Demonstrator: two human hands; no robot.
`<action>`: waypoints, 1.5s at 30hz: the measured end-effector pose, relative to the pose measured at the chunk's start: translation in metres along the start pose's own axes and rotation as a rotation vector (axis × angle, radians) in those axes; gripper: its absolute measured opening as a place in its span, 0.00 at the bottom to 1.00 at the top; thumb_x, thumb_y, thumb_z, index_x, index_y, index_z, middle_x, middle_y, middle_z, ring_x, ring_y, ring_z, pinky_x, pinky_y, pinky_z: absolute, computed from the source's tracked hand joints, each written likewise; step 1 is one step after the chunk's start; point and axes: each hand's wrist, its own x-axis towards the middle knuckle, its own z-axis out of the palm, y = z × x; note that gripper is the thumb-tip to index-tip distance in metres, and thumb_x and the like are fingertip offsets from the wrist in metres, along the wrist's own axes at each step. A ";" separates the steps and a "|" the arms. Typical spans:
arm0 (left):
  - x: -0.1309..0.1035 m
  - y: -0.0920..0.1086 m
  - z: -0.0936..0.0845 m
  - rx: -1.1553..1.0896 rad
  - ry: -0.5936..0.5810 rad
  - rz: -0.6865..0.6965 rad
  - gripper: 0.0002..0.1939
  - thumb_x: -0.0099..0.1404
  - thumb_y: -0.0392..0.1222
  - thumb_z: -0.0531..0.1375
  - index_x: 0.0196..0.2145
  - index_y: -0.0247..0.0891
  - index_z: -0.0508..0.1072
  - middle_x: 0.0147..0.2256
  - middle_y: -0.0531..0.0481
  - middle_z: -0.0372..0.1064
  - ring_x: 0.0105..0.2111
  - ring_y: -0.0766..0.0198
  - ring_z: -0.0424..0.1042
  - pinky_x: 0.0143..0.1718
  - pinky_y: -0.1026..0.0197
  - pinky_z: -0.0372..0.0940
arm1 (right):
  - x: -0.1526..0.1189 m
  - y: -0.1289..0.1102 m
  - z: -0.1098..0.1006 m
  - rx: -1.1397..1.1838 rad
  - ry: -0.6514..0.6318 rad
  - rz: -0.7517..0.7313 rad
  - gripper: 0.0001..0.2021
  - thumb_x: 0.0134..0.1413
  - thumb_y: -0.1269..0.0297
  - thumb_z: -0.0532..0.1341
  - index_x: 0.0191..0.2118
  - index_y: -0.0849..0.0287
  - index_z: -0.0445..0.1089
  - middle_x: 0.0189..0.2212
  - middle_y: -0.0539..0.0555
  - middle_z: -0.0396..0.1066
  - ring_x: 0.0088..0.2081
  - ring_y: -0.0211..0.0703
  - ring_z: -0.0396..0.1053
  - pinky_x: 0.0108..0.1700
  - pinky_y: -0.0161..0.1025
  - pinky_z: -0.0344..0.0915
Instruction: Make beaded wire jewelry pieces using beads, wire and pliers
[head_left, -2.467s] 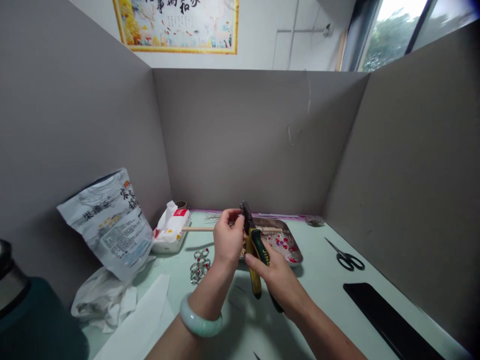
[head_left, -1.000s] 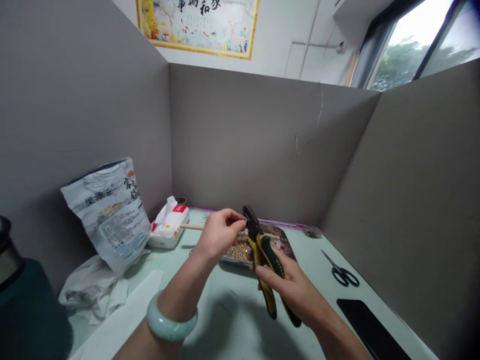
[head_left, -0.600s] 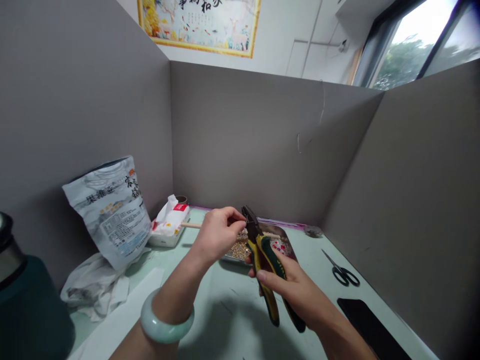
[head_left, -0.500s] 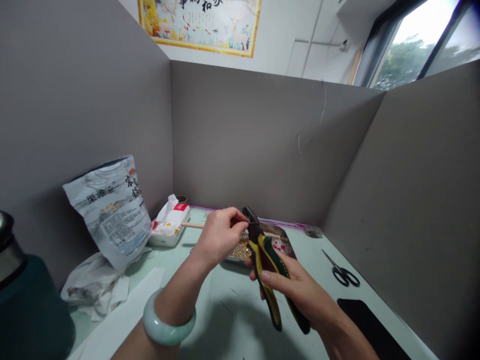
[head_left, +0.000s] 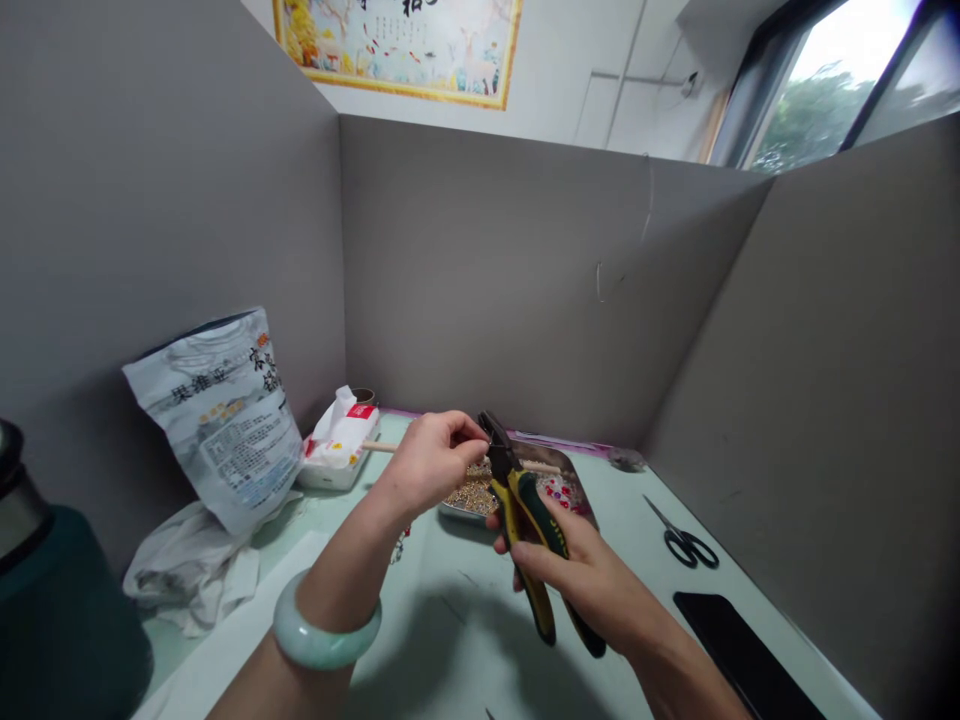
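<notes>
My right hand (head_left: pixel 574 560) is wrapped around the yellow and dark green handles of a pair of pliers (head_left: pixel 517 490). The dark jaws point up and away from me, beside the fingertips of my left hand (head_left: pixel 435 460). My left thumb and forefinger are pinched together at the jaws; what lies between them is too small to make out. A pale green bangle (head_left: pixel 326 625) circles my left wrist. Behind both hands stands a metal tray (head_left: pixel 574 470) with gold-coloured beads (head_left: pixel 471 497) and red and clear beads (head_left: pixel 556 490), partly hidden by the hands and pliers.
Black-handled scissors (head_left: pixel 682 540) and a black phone-like slab (head_left: pixel 739 655) lie on the right. To the left are a tissue pack (head_left: pixel 341 435), a silver pouch (head_left: pixel 236 430), a crumpled white cloth (head_left: pixel 191 575) and a dark green bottle (head_left: pixel 67 610). Grey partitions (head_left: pixel 495 280) enclose the table.
Both hands and the pliers have shifted slightly left together. More of the tray shows, and a small beaded piece has come into sight beside my left forearm.
</notes>
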 end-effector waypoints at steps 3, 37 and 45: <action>0.001 -0.003 0.000 0.052 0.011 0.014 0.06 0.56 0.39 0.57 0.28 0.37 0.74 0.14 0.56 0.61 0.17 0.67 0.60 0.22 0.65 0.53 | 0.004 0.005 0.005 -0.001 0.030 0.000 0.14 0.55 0.61 0.58 0.46 0.58 0.65 0.39 0.55 0.67 0.33 0.39 0.67 0.33 0.37 0.69; 0.019 -0.058 0.055 -0.315 -0.265 -0.129 0.06 0.52 0.33 0.59 0.26 0.37 0.63 0.18 0.57 0.63 0.14 0.75 0.58 0.15 0.70 0.50 | -0.020 0.062 -0.009 0.170 0.026 0.122 0.18 0.51 0.64 0.60 0.48 0.59 0.64 0.42 0.57 0.68 0.34 0.40 0.69 0.32 0.38 0.70; 0.019 -0.062 0.055 -0.187 -0.270 -0.088 0.06 0.52 0.31 0.58 0.25 0.37 0.62 0.16 0.60 0.59 0.13 0.74 0.57 0.15 0.70 0.50 | -0.021 0.066 -0.013 0.155 -0.021 0.130 0.19 0.51 0.67 0.59 0.51 0.58 0.62 0.43 0.57 0.68 0.35 0.40 0.69 0.34 0.39 0.69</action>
